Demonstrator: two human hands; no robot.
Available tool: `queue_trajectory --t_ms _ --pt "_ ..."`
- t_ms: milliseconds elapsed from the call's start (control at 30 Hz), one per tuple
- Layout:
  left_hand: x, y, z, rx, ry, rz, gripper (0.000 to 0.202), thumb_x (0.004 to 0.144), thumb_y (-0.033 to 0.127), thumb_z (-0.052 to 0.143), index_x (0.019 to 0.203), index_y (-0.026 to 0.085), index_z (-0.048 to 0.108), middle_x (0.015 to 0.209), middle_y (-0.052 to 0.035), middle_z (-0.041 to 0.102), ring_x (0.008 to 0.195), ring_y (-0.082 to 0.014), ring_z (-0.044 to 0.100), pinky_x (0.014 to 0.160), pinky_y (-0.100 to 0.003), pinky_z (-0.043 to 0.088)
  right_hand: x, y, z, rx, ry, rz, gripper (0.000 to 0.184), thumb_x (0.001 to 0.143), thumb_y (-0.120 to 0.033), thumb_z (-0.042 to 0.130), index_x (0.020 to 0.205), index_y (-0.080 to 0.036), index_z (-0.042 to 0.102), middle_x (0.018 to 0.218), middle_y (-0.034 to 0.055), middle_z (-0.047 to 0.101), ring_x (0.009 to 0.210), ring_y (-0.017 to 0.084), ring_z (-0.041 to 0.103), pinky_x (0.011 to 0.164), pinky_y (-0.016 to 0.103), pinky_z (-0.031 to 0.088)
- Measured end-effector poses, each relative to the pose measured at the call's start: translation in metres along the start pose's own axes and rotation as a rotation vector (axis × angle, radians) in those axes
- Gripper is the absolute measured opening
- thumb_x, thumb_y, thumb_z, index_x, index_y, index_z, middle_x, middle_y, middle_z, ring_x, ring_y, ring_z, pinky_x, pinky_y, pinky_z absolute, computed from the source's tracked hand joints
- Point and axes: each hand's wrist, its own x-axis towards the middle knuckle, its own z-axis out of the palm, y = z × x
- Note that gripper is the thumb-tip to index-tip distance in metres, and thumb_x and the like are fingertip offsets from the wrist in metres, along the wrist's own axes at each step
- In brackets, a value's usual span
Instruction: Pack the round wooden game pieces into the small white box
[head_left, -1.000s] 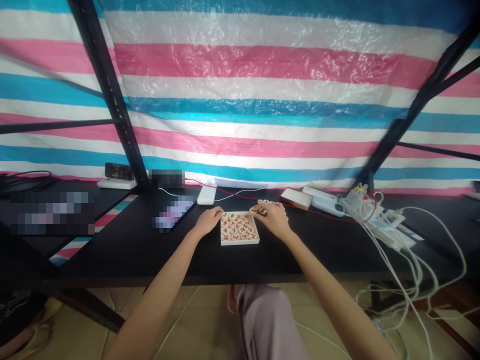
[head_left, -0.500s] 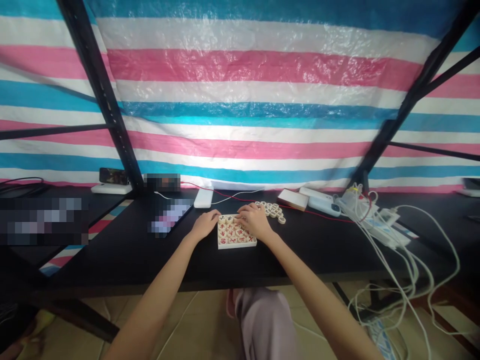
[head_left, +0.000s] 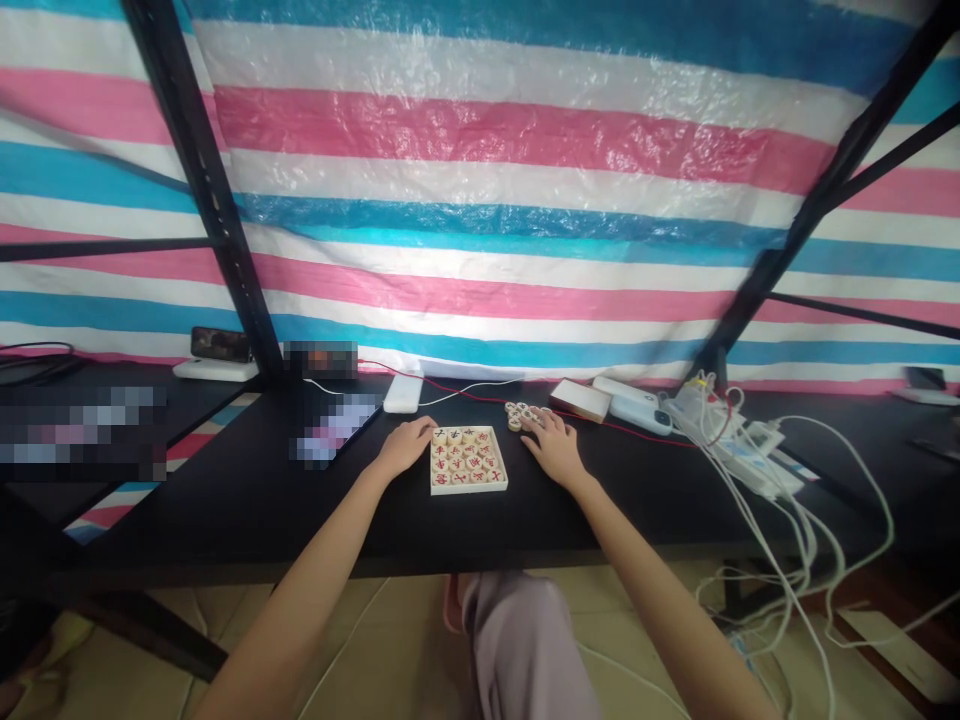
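A small square white tray (head_left: 436, 489) sits on the black table, filled with several round wooden chess pieces (head_left: 466, 458) marked in red and black. My left hand (head_left: 406, 444) rests against the tray's left edge, fingers curled at its far corner. My right hand (head_left: 553, 446) lies to the right of the tray, fingers stretched forward onto a loose cluster of pieces (head_left: 517, 411) on the table. Whether the fingertips pinch a piece is hidden.
Behind the tray lie a white power bank (head_left: 403, 392), a phone (head_left: 336, 428), a tan box (head_left: 578, 399) and a white device (head_left: 632, 404). A tangle of white cables and a power strip (head_left: 742, 455) fills the right side. Black frame posts rise on both sides.
My right hand left the tray's top and moved right and back onto the loose pieces. The left hand stayed at the tray's left edge.
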Motion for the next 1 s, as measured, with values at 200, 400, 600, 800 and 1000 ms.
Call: queue_trajectory --t_ms 200,400,600,800,1000 --pt "0.000 -0.001 0.000 -0.004 -0.001 0.003 0.031 0.086 0.035 0.032 0.097 0.024 0.060 0.074 -0.0014 0.063 0.078 -0.0195 0.059 0.064 -0.026 0.036 0.001 -0.007 -0.007 -0.002 0.007 -0.096 0.028 0.088 -0.030 0.043 0.113 -0.027 0.055 0.129 0.0069 0.049 0.120 0.026 0.037 0.090 0.042 0.029" --pt "-0.001 -0.001 0.001 -0.006 0.000 -0.003 0.031 0.087 0.036 0.032 0.096 0.024 0.060 0.073 -0.0011 0.064 0.077 -0.0195 0.059 0.062 -0.025 0.036 -0.004 -0.017 -0.024 0.077 -0.050 -0.232 0.020 0.091 -0.029 0.040 0.092 -0.021 0.058 0.094 0.0053 0.065 0.095 0.019 0.052 0.093 0.039 0.024" --pt "-0.001 -0.001 0.000 -0.005 0.002 0.006 0.031 0.087 0.035 0.033 0.097 0.024 0.060 0.073 -0.0012 0.064 0.077 -0.0196 0.059 0.064 -0.026 0.036 0.000 -0.017 -0.027 0.343 0.004 -0.092 0.028 0.090 -0.042 0.042 0.086 -0.023 0.062 0.091 0.0019 0.068 0.086 0.017 0.058 0.085 0.034 0.031" --pt "0.000 0.001 -0.001 0.023 -0.013 -0.022 0.033 0.087 0.035 0.032 0.100 0.023 0.060 0.081 -0.0033 0.065 0.085 -0.0212 0.059 0.068 -0.027 0.038 0.017 -0.033 -0.030 0.421 0.027 -0.057 0.029 0.088 -0.045 0.044 0.090 -0.025 0.065 0.091 0.0002 0.068 0.079 0.015 0.060 0.083 0.032 0.032" --pt "-0.002 0.002 0.001 0.035 0.003 -0.008 0.031 0.087 0.033 0.031 0.100 0.025 0.059 0.099 -0.0036 0.064 0.092 -0.0222 0.057 0.074 -0.029 0.039 0.022 -0.057 -0.026 0.347 0.011 -0.140 0.025 0.089 -0.042 0.044 0.095 -0.024 0.061 0.087 0.0003 0.068 0.083 0.015 0.058 0.086 0.033 0.028"
